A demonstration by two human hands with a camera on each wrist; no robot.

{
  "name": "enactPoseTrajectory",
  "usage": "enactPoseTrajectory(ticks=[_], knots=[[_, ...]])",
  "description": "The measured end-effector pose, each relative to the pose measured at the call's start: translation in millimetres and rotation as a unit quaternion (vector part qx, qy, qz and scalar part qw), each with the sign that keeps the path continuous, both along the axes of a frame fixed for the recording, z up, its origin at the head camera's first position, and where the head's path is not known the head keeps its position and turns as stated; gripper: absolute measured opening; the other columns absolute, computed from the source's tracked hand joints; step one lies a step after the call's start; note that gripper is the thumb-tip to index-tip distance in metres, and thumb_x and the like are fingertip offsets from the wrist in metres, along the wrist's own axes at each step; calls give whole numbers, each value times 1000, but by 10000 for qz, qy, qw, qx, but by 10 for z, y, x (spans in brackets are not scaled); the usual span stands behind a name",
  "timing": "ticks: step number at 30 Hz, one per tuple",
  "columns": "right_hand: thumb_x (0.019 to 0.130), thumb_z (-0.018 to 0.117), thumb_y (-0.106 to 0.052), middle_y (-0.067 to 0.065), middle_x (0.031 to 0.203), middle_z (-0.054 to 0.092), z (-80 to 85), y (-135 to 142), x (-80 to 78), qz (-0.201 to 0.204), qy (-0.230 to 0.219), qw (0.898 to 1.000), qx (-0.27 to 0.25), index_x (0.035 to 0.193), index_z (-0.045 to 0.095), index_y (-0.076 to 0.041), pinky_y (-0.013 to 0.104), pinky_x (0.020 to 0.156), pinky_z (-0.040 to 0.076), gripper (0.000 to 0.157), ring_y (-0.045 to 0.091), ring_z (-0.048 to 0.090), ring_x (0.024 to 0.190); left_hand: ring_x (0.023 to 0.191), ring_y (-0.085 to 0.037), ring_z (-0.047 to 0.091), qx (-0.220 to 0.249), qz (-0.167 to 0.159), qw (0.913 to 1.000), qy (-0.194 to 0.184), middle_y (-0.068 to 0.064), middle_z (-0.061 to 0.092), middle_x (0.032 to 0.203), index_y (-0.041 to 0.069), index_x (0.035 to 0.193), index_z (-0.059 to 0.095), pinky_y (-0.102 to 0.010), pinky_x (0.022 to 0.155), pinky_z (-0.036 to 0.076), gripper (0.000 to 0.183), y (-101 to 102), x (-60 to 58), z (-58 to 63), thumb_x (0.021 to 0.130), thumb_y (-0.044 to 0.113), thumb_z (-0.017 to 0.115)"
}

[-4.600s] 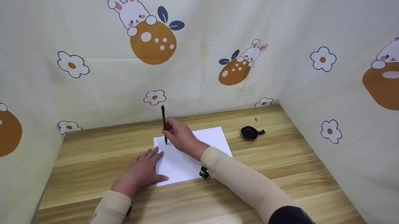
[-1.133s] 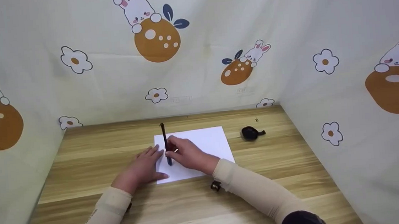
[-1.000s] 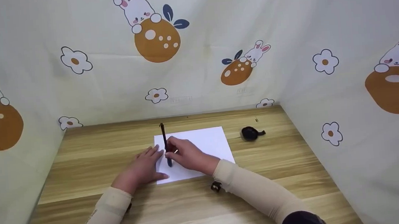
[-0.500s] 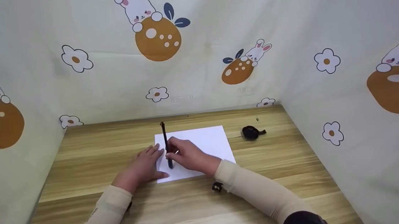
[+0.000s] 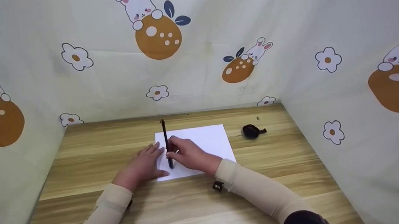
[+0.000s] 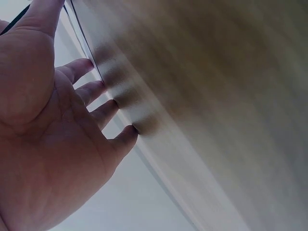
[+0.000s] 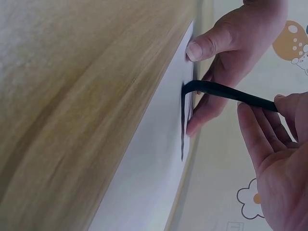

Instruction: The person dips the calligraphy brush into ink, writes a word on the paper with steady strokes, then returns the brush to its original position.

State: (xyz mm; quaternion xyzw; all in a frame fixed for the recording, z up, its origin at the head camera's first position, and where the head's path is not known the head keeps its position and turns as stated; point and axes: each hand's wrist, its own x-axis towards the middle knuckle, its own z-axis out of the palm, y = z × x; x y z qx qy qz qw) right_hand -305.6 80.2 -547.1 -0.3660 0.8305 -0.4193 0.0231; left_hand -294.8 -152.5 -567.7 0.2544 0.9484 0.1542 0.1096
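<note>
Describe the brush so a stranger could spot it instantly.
On the wooden table lies a white sheet. Near its left edge, the right hand holds the dark brush nearly upright: long and thin, unlike the squat black dish nearby.

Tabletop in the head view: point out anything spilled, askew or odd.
One small oddity: a dark mark or scrap on the tabletop, just beyond the black dish and away from the white paper. It is too small to tell which. Nothing looks spilled, and the visible part of the paper looks untorn.
</note>
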Motion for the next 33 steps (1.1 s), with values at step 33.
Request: enactPoseTrajectory(ticks=[33], knots=[[110,66,-2,9,117,78,115,61,-377,-1315,-13,9845,-1162,122,67,-2,25,101,59,12,16,76,114,163,-52,26,-51,89,9999,-91,-26,30,178,0,168,43,-76,125,27,104,7,-11,2,94,62,83]])
